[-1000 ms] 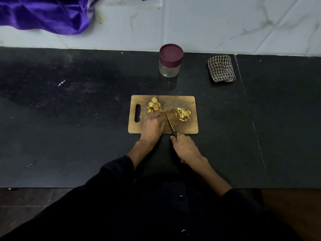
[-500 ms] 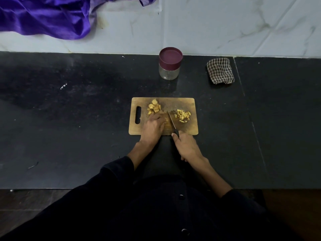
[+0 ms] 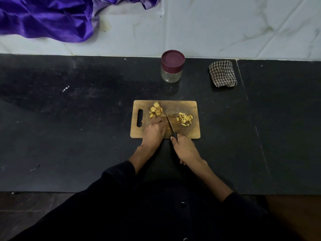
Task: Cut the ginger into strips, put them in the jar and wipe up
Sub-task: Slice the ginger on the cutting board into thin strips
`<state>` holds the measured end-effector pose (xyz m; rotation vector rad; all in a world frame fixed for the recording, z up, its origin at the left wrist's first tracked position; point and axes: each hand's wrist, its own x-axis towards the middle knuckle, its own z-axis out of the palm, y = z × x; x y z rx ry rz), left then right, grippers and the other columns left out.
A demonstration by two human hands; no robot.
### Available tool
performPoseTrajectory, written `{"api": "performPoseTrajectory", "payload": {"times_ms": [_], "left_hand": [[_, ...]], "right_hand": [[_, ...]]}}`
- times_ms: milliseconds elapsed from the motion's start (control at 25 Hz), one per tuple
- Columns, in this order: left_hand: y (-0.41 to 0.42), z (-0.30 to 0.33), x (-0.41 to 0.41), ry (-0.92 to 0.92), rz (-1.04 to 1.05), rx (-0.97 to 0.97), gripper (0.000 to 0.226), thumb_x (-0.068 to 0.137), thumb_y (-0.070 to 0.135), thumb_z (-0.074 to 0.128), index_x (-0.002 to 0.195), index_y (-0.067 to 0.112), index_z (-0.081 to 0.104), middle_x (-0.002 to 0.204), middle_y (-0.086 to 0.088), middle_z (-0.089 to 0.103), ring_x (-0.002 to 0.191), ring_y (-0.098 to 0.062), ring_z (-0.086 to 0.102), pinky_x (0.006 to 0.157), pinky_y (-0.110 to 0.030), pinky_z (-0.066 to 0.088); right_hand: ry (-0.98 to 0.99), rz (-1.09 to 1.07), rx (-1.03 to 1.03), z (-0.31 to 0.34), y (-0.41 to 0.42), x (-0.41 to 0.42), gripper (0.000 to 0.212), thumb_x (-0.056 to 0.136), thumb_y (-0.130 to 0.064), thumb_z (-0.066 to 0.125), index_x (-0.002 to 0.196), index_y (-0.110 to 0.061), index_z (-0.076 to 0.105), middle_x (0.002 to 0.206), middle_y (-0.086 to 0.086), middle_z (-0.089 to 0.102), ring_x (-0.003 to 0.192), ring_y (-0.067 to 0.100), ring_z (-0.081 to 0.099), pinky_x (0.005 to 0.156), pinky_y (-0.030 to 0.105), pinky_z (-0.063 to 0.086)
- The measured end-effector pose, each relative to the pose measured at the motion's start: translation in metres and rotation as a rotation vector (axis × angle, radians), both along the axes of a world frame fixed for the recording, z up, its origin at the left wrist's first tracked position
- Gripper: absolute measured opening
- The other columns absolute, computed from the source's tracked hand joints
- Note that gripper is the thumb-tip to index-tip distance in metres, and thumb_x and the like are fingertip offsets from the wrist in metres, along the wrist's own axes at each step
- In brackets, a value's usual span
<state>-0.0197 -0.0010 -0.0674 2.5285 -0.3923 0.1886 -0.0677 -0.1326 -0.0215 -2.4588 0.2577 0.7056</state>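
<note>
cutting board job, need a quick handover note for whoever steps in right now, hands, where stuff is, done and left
Right hand grips the knife, blade down on the cutting board.
Left hand rests on the board beside the blade; whatever it holds down is hidden.
Uncut ginger chunks lie at the board's far left, cut strips at its right.
Jar stands behind the board, lid on, looks empty. Checked cloth lies folded to its right.
Done: part of the cutting.
Left: cut the remaining chunks, open the jar, fill it, wipe up.
</note>
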Motion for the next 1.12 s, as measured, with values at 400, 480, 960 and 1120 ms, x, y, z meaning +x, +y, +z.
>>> {"api": "performPoseTrajectory", "payload": {"times_ms": [400,480,960,1120], "left_hand": [[-0.002,-0.0022,0.0005,0.017,0.032,-0.034,0.011,0.081,-0.001,0.065,0.087,0.005,0.072,0.091,-0.01,0.067,0.085,-0.025,0.062,0.071,-0.035,0.054],[-0.0036,-0.0001,0.0007,0.03,0.054,-0.052,0.012,0.08,-0.001,0.067,0.087,0.005,0.073,0.091,-0.009,0.067,0.084,-0.023,0.062,0.072,-0.03,0.052],[-0.0018,0.0034,-0.0013,-0.003,0.059,0.013,0.012,0.079,0.003,0.069,0.087,0.01,0.074,0.09,-0.004,0.068,0.083,-0.02,0.063,0.066,-0.026,0.047],[-0.0025,0.0045,-0.0027,0.026,0.073,0.014,0.012,0.083,0.007,0.066,0.092,0.009,0.074,0.097,-0.004,0.068,0.089,-0.019,0.062,0.072,-0.024,0.047]], "right_hand": [[0.041,-0.011,-0.017,-0.0041,0.0035,-0.0046,0.027,0.106,-0.037,0.035,0.098,-0.014,0.048,0.102,0.013,0.062,0.084,0.034,0.068,0.077,0.052,0.058],[0.046,-0.006,-0.027,-0.0049,0.0037,-0.0061,0.028,0.106,-0.037,0.036,0.098,-0.014,0.049,0.103,0.013,0.062,0.088,0.035,0.068,0.08,0.052,0.057],[0.014,-0.03,-0.051,-0.0056,0.0075,0.0,0.033,0.106,-0.033,0.038,0.115,-0.007,0.056,0.114,0.014,0.061,0.098,0.035,0.065,0.083,0.048,0.056],[-0.015,-0.016,-0.057,-0.0072,0.009,-0.0001,0.034,0.106,-0.033,0.038,0.118,-0.007,0.056,0.119,0.014,0.06,0.105,0.035,0.062,0.081,0.042,0.051]]}}
